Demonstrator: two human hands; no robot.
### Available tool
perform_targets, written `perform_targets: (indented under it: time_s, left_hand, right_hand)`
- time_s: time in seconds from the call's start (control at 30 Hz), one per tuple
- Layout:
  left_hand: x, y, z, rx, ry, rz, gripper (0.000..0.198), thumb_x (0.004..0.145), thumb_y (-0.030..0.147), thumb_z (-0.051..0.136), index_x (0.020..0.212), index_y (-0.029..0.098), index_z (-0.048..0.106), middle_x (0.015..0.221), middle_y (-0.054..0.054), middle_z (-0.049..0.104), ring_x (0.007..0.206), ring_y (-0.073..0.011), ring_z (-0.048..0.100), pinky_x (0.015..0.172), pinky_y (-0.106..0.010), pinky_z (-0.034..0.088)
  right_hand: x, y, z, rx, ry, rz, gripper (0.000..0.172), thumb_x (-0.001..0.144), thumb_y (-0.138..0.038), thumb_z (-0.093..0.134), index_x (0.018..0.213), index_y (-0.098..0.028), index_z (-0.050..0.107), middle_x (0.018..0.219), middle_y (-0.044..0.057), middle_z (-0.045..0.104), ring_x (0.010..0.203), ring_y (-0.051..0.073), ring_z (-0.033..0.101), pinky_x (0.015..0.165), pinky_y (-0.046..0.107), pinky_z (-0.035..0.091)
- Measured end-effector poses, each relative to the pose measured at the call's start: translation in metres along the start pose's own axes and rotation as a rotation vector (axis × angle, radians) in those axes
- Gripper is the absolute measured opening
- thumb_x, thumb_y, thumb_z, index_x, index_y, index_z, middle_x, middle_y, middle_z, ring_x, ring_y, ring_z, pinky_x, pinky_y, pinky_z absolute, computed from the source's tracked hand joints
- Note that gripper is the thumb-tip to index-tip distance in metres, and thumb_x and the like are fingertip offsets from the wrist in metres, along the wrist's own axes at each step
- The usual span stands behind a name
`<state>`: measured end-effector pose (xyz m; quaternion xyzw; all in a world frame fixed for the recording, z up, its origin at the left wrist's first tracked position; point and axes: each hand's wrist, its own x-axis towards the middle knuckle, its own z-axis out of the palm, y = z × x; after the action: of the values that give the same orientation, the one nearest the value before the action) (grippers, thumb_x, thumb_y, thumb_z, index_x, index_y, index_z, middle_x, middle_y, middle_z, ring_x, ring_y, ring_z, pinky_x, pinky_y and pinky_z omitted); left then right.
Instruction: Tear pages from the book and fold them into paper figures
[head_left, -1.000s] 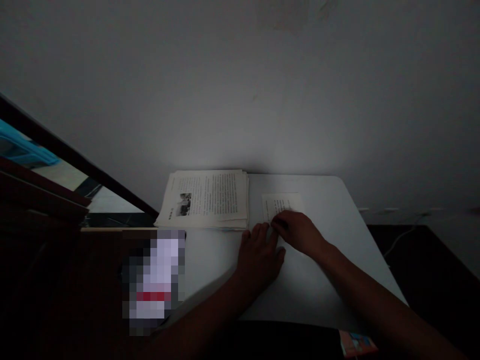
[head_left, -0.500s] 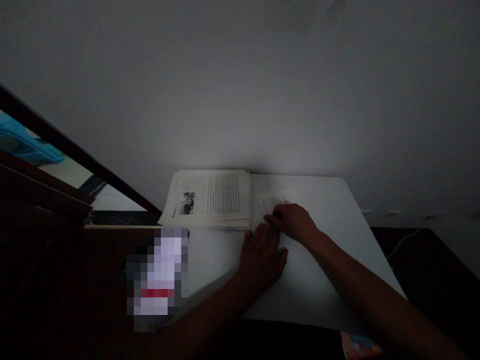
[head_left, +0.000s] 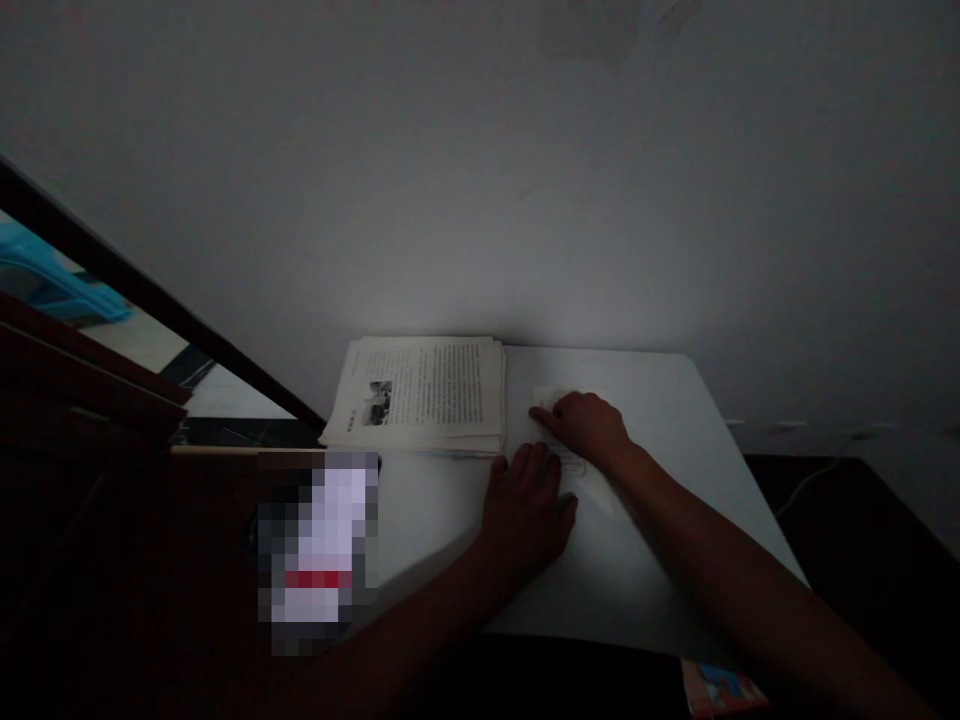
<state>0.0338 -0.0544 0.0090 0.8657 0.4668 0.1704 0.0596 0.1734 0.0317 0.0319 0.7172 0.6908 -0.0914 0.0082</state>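
Fingers (head_left: 541, 413) of right hand (head_left: 589, 425) on paper (head_left: 571, 464), long axis toward wall (head_left: 465, 200).

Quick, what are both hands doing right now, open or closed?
Left hand: open, palm down, at the printed paper.
Right hand: fingers curled over the paper; whether it's gripping it can't be told.

The left hand (head_left: 525, 505) lies palm down, its thumb (head_left: 568, 515) spread to the right. Just beyond it and rightward, the right hand (head_left: 589, 425) is curled, one digit (head_left: 541, 414) pointing left across its front.
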Motion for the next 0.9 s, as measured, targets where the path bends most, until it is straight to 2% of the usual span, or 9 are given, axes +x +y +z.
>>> perform_targets:
  time_s: [0.37,0.57,0.63,0.73,0.9]
  left_hand:
    - [0.000,-0.001,-0.002,0.001,-0.002,0.025,0.040,0.086,0.037,0.047,0.120,0.016,0.049,0.128,-0.013,0.051,0.118,-0.0281,0.043,0.096,-0.052,0.034]
    - [0.000,-0.001,0.001,0.001,0.012,0.021,0.040,0.085,0.037,0.047,0.120,0.017,0.049,0.129,-0.014,0.050,0.119,-0.0289,0.042,0.096,-0.053,0.033]
    - [0.000,-0.001,0.001,0.001,0.012,0.010,0.041,0.085,0.037,0.048,0.120,0.017,0.049,0.128,-0.014,0.050,0.119,-0.0293,0.042,0.095,-0.053,0.033]
    - [0.000,-0.001,0.001,-0.002,0.014,0.014,0.040,0.084,0.038,0.049,0.119,0.017,0.050,0.128,-0.014,0.050,0.117,-0.0298,0.043,0.094,-0.052,0.034]
    - [0.001,0.000,0.000,-0.015,0.031,0.008,0.044,0.084,0.036,0.050,0.123,0.016,0.048,0.123,-0.014,0.053,0.114,-0.0292,0.045,0.093,-0.052,0.035]
  right_hand:
    - [0.026,-0.002,-0.002,0.017,0.059,0.065,0.065,0.084,-0.067,0.030,0.085,-0.016,0.070,0.089,0.016,0.070,0.083,0.026,0.065,0.069,0.036,0.047]
    - [0.037,-0.005,-0.002,-0.004,0.150,0.088,0.062,0.087,-0.062,0.029,0.083,-0.017,0.070,0.086,0.015,0.070,0.080,0.027,0.066,0.065,0.035,0.046]
    - [0.033,-0.003,-0.006,0.026,0.174,0.034,0.058,0.089,-0.059,0.028,0.083,-0.019,0.070,0.086,0.013,0.071,0.080,0.026,0.065,0.066,0.033,0.045]
    - [0.014,0.003,-0.013,0.093,0.196,-0.132,0.053,0.093,-0.051,0.028,0.083,-0.020,0.069,0.084,0.009,0.071,0.080,0.021,0.065,0.071,0.030,0.044]
    - [-0.038,0.018,-0.005,0.205,0.203,-0.530,0.039,0.095,-0.035,0.030,0.098,-0.020,0.067,0.101,0.006,0.069,0.095,0.019,0.061,0.089,0.033,0.043]
